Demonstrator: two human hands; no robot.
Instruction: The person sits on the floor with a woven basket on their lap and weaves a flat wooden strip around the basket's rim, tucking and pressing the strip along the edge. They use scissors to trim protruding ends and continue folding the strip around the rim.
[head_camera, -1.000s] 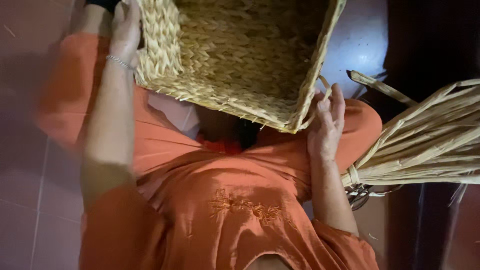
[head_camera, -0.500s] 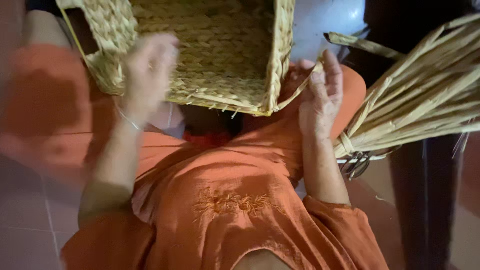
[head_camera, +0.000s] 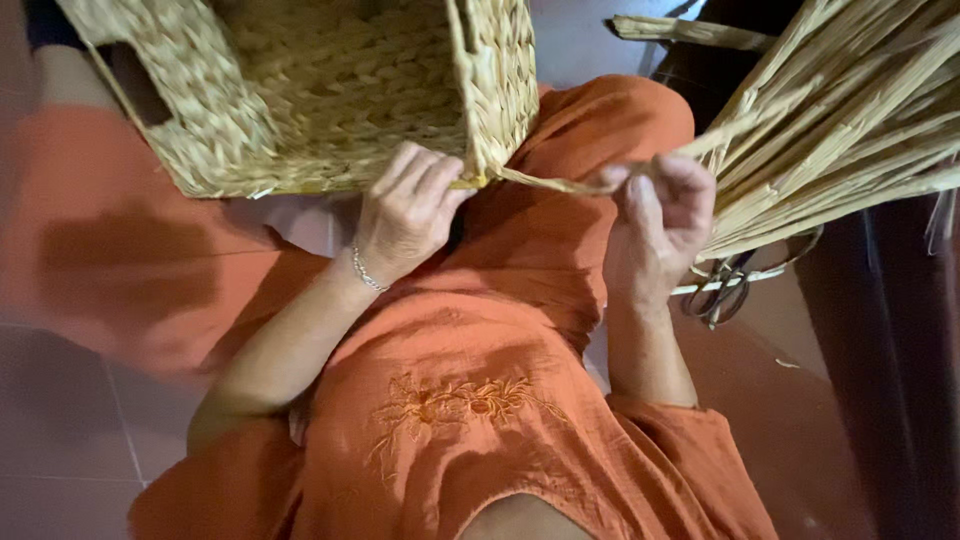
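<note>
We are weaving the lower edge of a square basket of plaited pale straw (head_camera: 330, 90), which fills the upper left of the frame and rests against our lap. Our left hand (head_camera: 405, 215) sits at centre frame, its fingers (head_camera: 432, 180) curled shut against the basket's bottom corner, pinching the rim where a flat tan straw strand (head_camera: 555, 183) leaves it. That strand runs rightward to our right hand (head_camera: 660, 225), right of centre, whose fingers (head_camera: 690, 175) are closed on its far end and hold it taut.

By our judgement the step in hand is drawing this strand tight at the corner; the next move calls for a steady pin with the left while the right guides the strand back into the weave without slackening it.

A bundle of long dry straw stalks (head_camera: 850, 130) fans across the upper right. Below it, dark metal scissors (head_camera: 725, 285) lie on the reddish tiled floor (head_camera: 60, 430). We see no packages, labels or signs.
</note>
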